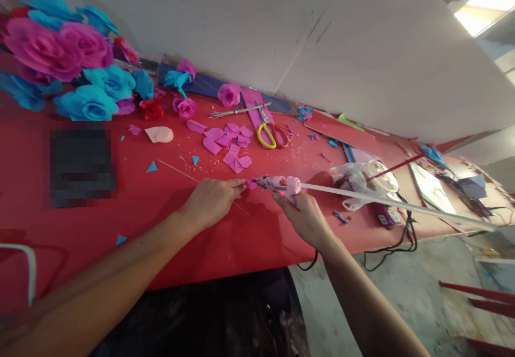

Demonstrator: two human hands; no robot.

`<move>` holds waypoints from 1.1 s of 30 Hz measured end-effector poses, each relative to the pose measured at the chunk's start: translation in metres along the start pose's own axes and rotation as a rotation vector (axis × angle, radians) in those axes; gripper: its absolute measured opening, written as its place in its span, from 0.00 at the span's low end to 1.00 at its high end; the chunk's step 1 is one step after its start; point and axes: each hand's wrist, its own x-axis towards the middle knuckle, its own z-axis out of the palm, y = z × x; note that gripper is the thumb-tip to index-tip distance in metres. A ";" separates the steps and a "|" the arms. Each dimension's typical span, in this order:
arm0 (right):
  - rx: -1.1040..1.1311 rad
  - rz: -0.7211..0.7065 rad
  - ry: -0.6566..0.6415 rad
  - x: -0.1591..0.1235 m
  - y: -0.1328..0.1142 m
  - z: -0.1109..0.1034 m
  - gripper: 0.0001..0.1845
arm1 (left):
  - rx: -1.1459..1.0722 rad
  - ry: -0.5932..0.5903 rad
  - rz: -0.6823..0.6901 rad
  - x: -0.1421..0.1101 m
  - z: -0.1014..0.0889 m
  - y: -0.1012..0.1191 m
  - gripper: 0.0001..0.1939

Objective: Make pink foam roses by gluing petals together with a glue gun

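Holding a pink glue gun (pixel 281 184) at a magenta piece (pixel 251 184) over the red worktop (pixel 193 263).
Our right hand (pixel 308 218) is closed around the handle, our left hand (pixel 212 200) pinches the magenta piece by the nozzle, and loose petals (pixel 214 141) lie beyond, near scissors (pixel 267 136).

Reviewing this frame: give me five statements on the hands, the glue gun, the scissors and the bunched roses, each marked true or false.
1. The right hand grips the glue gun. True.
2. The scissors are in the left hand. False: they lie on the red table, beyond both hands.
3. A long white stick extends from the glue gun's rear. True.
4. The bunched roses are all yellow. False: they are blue, pink and red.
5. The left hand's fingertips are at a pink piece by the nozzle. True.
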 end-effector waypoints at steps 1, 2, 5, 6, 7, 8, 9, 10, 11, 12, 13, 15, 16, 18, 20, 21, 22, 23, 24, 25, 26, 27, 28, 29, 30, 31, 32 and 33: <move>-0.001 -0.006 0.000 0.001 0.000 0.000 0.19 | 0.001 0.000 0.000 0.000 0.000 0.000 0.19; -0.002 -0.014 0.001 0.002 -0.001 0.001 0.19 | 0.000 -0.001 0.000 0.001 0.001 0.000 0.18; -0.020 -0.019 0.019 0.003 -0.001 0.002 0.18 | -0.006 -0.001 0.010 0.001 0.003 -0.001 0.18; -0.032 -0.015 0.025 0.003 -0.001 0.003 0.18 | -0.007 0.002 0.012 0.001 0.003 -0.001 0.18; -0.042 -0.012 0.029 0.003 -0.001 0.003 0.18 | -0.008 0.006 0.014 0.001 0.004 -0.001 0.18; -0.049 -0.011 0.030 0.003 -0.002 0.003 0.18 | -0.009 0.010 0.014 0.001 0.004 -0.001 0.18; -0.054 -0.012 0.032 0.003 -0.002 0.003 0.17 | -0.010 0.013 0.011 0.001 0.005 -0.002 0.18; -0.062 -0.015 0.035 0.003 -0.002 0.002 0.17 | -0.011 0.017 0.006 0.001 0.005 -0.002 0.18; -0.071 -0.017 0.036 0.002 -0.003 0.002 0.18 | -0.013 0.020 0.002 0.001 0.005 -0.002 0.18; -0.080 -0.019 0.035 0.002 -0.003 0.001 0.18 | -0.018 0.023 -0.002 0.001 0.005 -0.002 0.18; -0.087 -0.021 0.032 0.001 -0.003 0.000 0.18 | -0.025 0.026 -0.004 0.001 0.005 -0.002 0.18; -0.094 -0.017 0.025 -0.001 -0.004 -0.001 0.18 | -0.042 0.033 -0.006 0.000 0.004 -0.001 0.18; -0.093 -0.014 0.027 -0.002 -0.004 -0.001 0.17 | -0.048 0.032 -0.007 0.000 0.004 -0.001 0.18; -0.096 -0.014 0.027 -0.004 -0.005 -0.002 0.17 | -0.050 0.029 -0.012 0.000 0.004 -0.001 0.18; -0.105 -0.023 0.016 -0.006 -0.005 -0.002 0.17 | -0.048 0.018 -0.016 0.001 0.004 -0.001 0.18; -0.107 -0.025 0.011 -0.006 -0.006 -0.002 0.17 | -0.044 0.013 -0.016 0.001 0.004 -0.001 0.19; -0.107 -0.024 0.007 -0.007 -0.006 -0.003 0.17 | -0.035 0.010 -0.013 0.001 0.004 -0.001 0.19; -0.106 -0.022 0.006 -0.008 -0.007 -0.003 0.17 | -0.020 0.010 -0.008 0.000 0.004 -0.001 0.19; -0.105 -0.021 0.007 -0.008 -0.007 -0.003 0.17 | -0.003 0.009 -0.002 0.000 0.004 -0.001 0.19; -0.104 -0.020 0.009 -0.009 -0.008 -0.003 0.16 | 0.015 0.008 0.003 0.000 0.004 -0.001 0.20; -0.105 -0.023 0.007 -0.009 -0.008 -0.004 0.16 | 0.030 0.006 0.008 0.000 0.003 -0.001 0.20; -0.107 -0.028 0.005 -0.009 -0.008 -0.004 0.16 | 0.040 0.005 0.011 0.000 0.003 -0.001 0.20; -0.111 -0.032 0.005 -0.009 -0.009 -0.005 0.16 | 0.046 0.002 0.012 0.000 0.003 -0.001 0.20; -0.116 -0.036 0.007 -0.009 -0.009 -0.005 0.15 | 0.047 0.000 0.010 0.000 0.003 -0.001 0.20; -0.121 -0.040 0.007 -0.008 -0.008 -0.006 0.15 | 0.044 0.000 0.010 0.000 0.004 -0.001 0.20; -0.124 -0.042 0.006 -0.008 -0.008 -0.006 0.15 | 0.040 0.001 0.009 0.000 0.004 -0.001 0.20; -0.122 -0.036 0.010 -0.007 -0.008 -0.007 0.15 | 0.033 0.002 0.010 0.000 0.005 -0.001 0.19; -0.116 -0.023 0.017 -0.006 -0.007 -0.007 0.16 | 0.026 0.002 0.009 0.001 0.005 -0.001 0.19</move>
